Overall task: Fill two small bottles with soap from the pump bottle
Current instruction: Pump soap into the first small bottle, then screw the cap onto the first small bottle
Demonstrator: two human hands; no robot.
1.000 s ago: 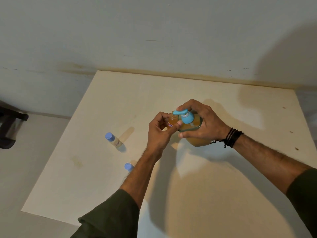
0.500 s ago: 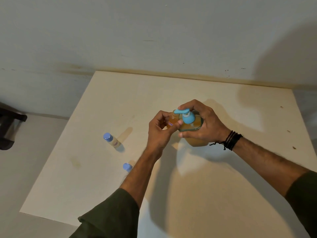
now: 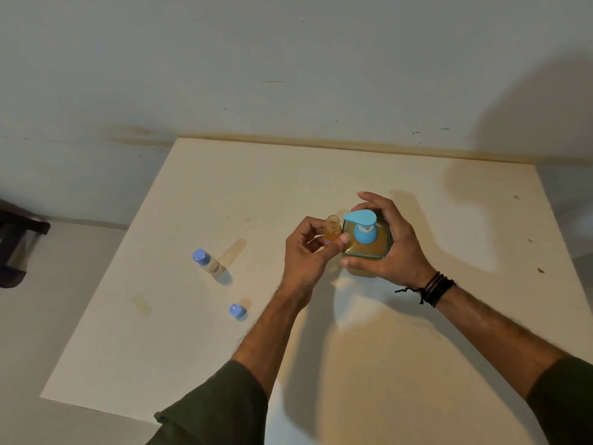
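A square pump bottle (image 3: 378, 244) of amber soap with a light blue pump head stands mid-table. My right hand (image 3: 394, 248) grips its body, thumb on the near side; the index finger is lifted off the pump head. My left hand (image 3: 308, 252) pinches a small uncapped bottle (image 3: 332, 231) with amber soap in it, held just left of the spout. A second small bottle (image 3: 208, 263), capped in blue and pale inside, stands to the left. A loose blue cap (image 3: 237, 310) lies on the table near it.
The cream table (image 3: 353, 348) butts against a grey wall at the back. Its left edge drops to the floor, where a dark object (image 3: 19, 245) sits at far left.
My right fingers lifted off the pump head, which has risen. My left hand shifted the small bottle slightly left, so its open mouth now shows beside the spout.
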